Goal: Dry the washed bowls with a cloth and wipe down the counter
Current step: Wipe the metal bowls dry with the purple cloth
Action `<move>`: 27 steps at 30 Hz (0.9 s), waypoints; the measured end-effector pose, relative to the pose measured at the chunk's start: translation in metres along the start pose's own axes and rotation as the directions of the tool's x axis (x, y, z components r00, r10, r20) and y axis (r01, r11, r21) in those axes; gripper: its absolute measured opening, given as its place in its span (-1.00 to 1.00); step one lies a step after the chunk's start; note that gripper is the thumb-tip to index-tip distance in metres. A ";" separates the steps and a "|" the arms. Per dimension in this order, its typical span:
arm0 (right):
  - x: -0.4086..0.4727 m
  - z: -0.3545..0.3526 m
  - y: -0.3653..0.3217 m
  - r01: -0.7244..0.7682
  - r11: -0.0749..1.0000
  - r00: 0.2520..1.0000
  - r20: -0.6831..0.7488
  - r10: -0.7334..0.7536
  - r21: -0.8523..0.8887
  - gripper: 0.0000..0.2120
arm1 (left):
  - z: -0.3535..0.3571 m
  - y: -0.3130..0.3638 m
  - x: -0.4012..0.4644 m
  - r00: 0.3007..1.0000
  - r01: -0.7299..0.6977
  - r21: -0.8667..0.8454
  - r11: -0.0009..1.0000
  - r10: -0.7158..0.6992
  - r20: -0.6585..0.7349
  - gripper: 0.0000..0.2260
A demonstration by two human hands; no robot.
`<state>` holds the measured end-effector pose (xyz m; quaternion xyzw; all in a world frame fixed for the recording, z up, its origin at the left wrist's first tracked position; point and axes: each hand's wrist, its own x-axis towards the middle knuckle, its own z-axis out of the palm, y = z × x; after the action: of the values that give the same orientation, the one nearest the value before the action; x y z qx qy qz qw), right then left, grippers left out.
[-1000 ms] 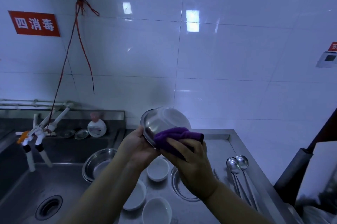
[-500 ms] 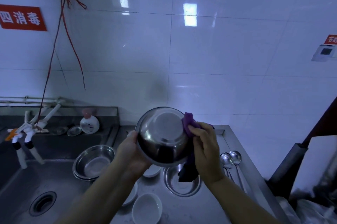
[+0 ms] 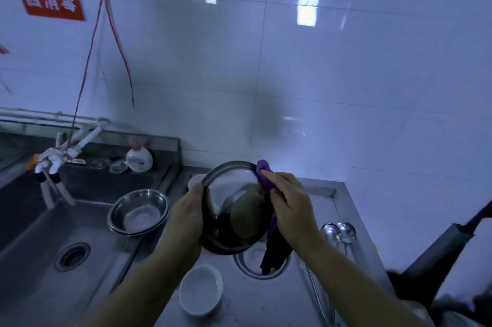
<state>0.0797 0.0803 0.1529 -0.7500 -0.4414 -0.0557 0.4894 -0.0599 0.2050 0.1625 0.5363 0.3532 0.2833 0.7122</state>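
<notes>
My left hand [image 3: 186, 216] grips the left rim of a steel bowl [image 3: 234, 209], held above the counter [image 3: 266, 300] with its inside turned toward me. My right hand [image 3: 290, 207] holds a purple cloth [image 3: 266, 175] pressed over the bowl's right rim, and the cloth's dark tail hangs down below the bowl. Another steel bowl [image 3: 138, 211] leans at the sink's right edge. A white bowl [image 3: 200, 290] sits on the counter near me, and another white bowl [image 3: 193, 181] peeks out behind the held bowl. A steel dish [image 3: 247, 260] lies under the hanging cloth.
The sink [image 3: 53, 247] with its drain [image 3: 71, 256] is on the left, with taps [image 3: 50, 164] tied by red string. A soap bottle [image 3: 139, 157] stands on the back ledge. Two ladles [image 3: 338, 233] lie on the counter's right side. A dark handle [image 3: 436, 252] crosses the right edge.
The bowl has tilted so its inside faces me more. My right hand has slid the cloth up along the right rim. The view has dropped lower and closer.
</notes>
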 end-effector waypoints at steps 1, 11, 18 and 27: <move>-0.001 0.003 0.002 0.005 1.000 1.000 0.017 -0.005 -0.008 -0.63 | 0.000 -0.001 -0.002 1.000 -0.029 0.045 0.999 0.029 0.005 -0.62; -0.008 0.080 -0.011 0.188 0.981 0.925 0.326 -0.196 0.057 -0.70 | -0.057 -0.029 0.015 0.996 0.027 0.340 0.940 0.004 -0.089 -0.72; 0.014 0.132 0.008 -0.040 0.998 0.981 0.190 0.029 0.054 -0.69 | -0.145 -0.025 0.087 0.981 0.141 0.514 0.846 -0.051 -0.185 -0.91; 0.027 0.193 0.021 -0.192 0.981 0.966 0.182 0.185 0.017 -0.57 | -0.210 -0.042 0.178 0.943 -0.226 0.945 0.238 0.295 0.151 -0.83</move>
<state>0.0442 0.2451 0.0530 -0.7820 -0.4112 0.0665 0.4636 -0.1235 0.4519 0.0494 0.8955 0.3781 0.1463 0.1838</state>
